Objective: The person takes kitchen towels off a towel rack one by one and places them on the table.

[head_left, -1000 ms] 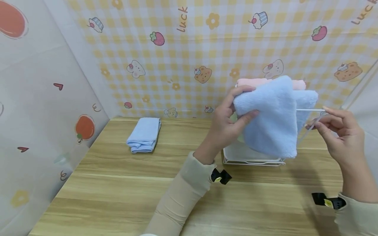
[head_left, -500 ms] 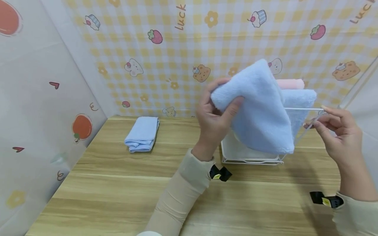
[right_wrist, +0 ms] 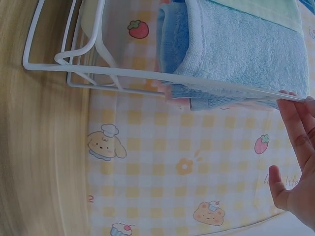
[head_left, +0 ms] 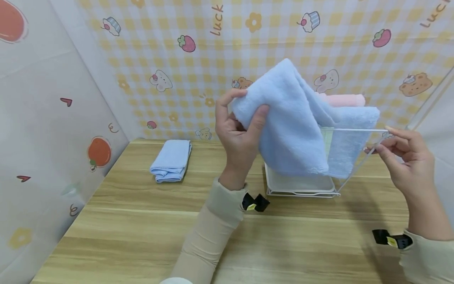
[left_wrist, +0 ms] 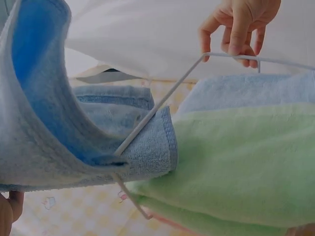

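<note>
My left hand [head_left: 237, 138] pinches a light blue towel [head_left: 283, 126] near its upper left corner, thumb in front and fingers behind. The towel hangs at a slant at the left end of a white wire drying rack [head_left: 358, 129], and a thin rack bar [left_wrist: 157, 105] crosses it in the left wrist view. On the right, my right hand [head_left: 411, 161] grips the rack's front corner between thumb and fingers. A second blue towel [head_left: 354, 118] hangs on the rack, with a pink towel [head_left: 345, 100] behind. The left wrist view shows a green towel [left_wrist: 246, 152] beside them.
Below the towels, a white tray [head_left: 301, 184] sits in the rack's base on the wooden table [head_left: 142, 236]. A folded blue cloth [head_left: 171, 157] lies at the back left. Behind the table stands a yellow checked backdrop [head_left: 213, 59].
My left hand has drawn the blue towel leftward and up, uncovering the top bar, more of the second blue towel and a strip of green. My right hand stays on the rack.
</note>
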### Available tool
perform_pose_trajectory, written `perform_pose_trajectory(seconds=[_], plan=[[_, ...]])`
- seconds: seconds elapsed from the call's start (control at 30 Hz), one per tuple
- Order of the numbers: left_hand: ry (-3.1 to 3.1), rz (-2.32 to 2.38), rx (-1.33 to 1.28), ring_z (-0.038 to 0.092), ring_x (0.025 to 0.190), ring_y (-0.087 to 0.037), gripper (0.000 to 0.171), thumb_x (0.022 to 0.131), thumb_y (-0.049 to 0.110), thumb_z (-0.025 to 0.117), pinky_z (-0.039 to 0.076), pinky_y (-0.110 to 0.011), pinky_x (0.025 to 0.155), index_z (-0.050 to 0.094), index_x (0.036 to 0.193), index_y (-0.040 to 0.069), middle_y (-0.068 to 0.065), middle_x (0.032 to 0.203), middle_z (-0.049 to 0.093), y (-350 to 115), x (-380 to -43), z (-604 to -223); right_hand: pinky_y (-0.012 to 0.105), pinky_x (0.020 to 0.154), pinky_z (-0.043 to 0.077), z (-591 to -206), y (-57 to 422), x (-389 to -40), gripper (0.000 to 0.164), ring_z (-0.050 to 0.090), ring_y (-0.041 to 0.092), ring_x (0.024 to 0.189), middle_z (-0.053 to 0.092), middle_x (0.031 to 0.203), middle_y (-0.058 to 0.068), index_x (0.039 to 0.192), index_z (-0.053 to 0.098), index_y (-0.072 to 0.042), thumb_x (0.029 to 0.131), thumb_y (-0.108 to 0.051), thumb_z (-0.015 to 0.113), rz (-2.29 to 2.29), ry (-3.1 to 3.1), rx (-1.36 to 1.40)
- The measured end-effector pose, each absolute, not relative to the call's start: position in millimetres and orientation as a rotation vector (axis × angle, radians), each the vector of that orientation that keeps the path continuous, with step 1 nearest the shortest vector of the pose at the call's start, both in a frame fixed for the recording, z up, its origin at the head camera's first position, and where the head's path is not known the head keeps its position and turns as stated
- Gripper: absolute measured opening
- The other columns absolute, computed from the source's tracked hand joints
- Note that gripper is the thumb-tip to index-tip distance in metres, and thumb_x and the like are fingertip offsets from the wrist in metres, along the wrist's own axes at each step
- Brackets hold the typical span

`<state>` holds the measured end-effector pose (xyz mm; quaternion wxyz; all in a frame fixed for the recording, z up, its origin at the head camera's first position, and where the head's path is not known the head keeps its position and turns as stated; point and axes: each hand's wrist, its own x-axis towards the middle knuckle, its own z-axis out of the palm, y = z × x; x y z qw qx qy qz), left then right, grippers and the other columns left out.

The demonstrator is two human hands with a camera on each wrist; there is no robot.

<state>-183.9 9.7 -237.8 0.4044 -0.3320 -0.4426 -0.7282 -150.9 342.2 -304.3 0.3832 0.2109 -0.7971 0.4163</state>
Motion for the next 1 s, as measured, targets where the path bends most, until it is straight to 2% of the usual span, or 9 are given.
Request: perform_pose_trajectory(seconds=[0.07, 0.13, 0.27, 0.4, 0.5, 0.67, 0.77, 0.87, 1.0], plan=[[-1.121, -1.825, -0.832, 0.069, 0.078, -0.011, 0.04, 0.087, -0.003, 0.066, 0.06, -0.034, 0.062, 0.04, 0.116, -0.014, -0.038, 0.096, 0.062, 4.5, -185.3, -236.7, 0.003, 0.083, 0.046, -304.4, 342.3, -151.5, 0.04, 0.061, -0.012, 0.083, 0.06, 0.093, -0.024, 0.132, 0.051, 0.011, 0.092, 0.016, 0.054, 1.063, -2.033, 0.536], [-1.119, -1.812, -0.81, 0.069, 0.075, -0.011, 0.04, 0.089, 0.0, 0.066, 0.059, -0.033, 0.06, 0.039, 0.116, -0.013, -0.034, 0.089, 0.063, -1.3, -186.5, -235.4, 0.003, 0.083, 0.046, -304.5, 342.4, -152.2, 0.04, 0.061, -0.012, 0.083, 0.06, 0.093, -0.024, 0.132, 0.051, 0.011, 0.092, 0.016, 0.054, 1.065, -2.033, 0.538], [-1.101, -1.795, -0.77, 0.067, 0.073, -0.014, 0.041, 0.091, 0.008, 0.068, 0.057, -0.031, 0.06, 0.042, 0.117, -0.008, -0.014, 0.086, 0.064, -16.7, -188.2, -231.6, 0.003, 0.083, 0.046, -304.3, 342.4, -152.6, 0.04, 0.061, -0.012, 0.083, 0.06, 0.094, -0.024, 0.132, 0.051, 0.011, 0.092, 0.016, 0.054, 1.059, -2.033, 0.543], [-1.129, -1.775, -0.785, 0.068, 0.079, -0.017, 0.046, 0.091, 0.017, 0.072, 0.059, -0.032, 0.067, 0.043, 0.12, -0.001, -0.002, 0.095, 0.064, -34.2, -188.5, -228.9, 0.004, 0.083, 0.047, -304.1, 343.4, -152.6, 0.04, 0.062, -0.011, 0.084, 0.06, 0.093, -0.022, 0.132, 0.05, 0.011, 0.092, 0.016, 0.053, 1.059, -2.022, 0.571], [-1.209, -1.767, -0.824, 0.068, 0.082, -0.019, 0.052, 0.089, 0.019, 0.075, 0.059, -0.033, 0.069, 0.039, 0.123, 0.002, -0.003, 0.095, 0.065, -46.2, -188.0, -230.4, 0.004, 0.083, 0.047, -304.6, 344.3, -152.7, 0.041, 0.064, -0.009, 0.084, 0.061, 0.092, -0.02, 0.132, 0.049, 0.012, 0.092, 0.018, 0.052, 1.071, -2.012, 0.597], [-1.454, -1.788, -0.839, 0.067, 0.08, -0.018, 0.059, 0.084, 0.005, 0.074, 0.059, -0.033, 0.067, 0.035, 0.128, 0.009, -0.015, 0.092, 0.065, -67.9, -186.8, -239.8, 0.004, 0.082, 0.048, -305.4, 344.8, -152.9, 0.042, 0.065, -0.009, 0.084, 0.062, 0.091, -0.019, 0.133, 0.047, 0.012, 0.092, 0.019, 0.052, 1.08, -2.014, 0.605], [-1.633, -1.785, -0.822, 0.067, 0.083, -0.018, 0.061, 0.083, -0.002, 0.073, 0.059, -0.033, 0.066, 0.034, 0.128, 0.01, -0.019, 0.098, 0.064, -80.6, -186.8, -246.4, 0.004, 0.083, 0.048, -305.5, 345.0, -153.0, 0.041, 0.065, -0.009, 0.085, 0.062, 0.091, -0.019, 0.133, 0.047, 0.012, 0.092, 0.018, 0.052, 1.075, -2.019, 0.609], [-1.777, -1.785, -0.828, 0.066, 0.09, -0.021, 0.062, 0.083, -0.006, 0.073, 0.06, -0.033, 0.069, 0.034, 0.129, 0.008, -0.018, 0.109, 0.061, -92.4, -188.4, -253.2, 0.004, 0.083, 0.048, -305.4, 345.1, -153.5, 0.04, 0.066, -0.009, 0.085, 0.062, 0.092, -0.019, 0.132, 0.047, 0.013, 0.093, 0.016, 0.053, 1.068, -2.013, 0.611], [-1.943, -1.813, -0.818, 0.065, 0.095, -0.022, 0.066, 0.082, -0.008, 0.073, 0.06, -0.034, 0.071, 0.033, 0.132, 0.009, -0.017, 0.114, 0.058, -108.3, -190.6, -263.8, 0.003, 0.082, 0.046, -306.7, 343.9, -153.5, 0.039, 0.063, -0.011, 0.085, 0.061, 0.094, -0.022, 0.132, 0.048, 0.012, 0.093, 0.014, 0.054, 1.054, -2.017, 0.587]])
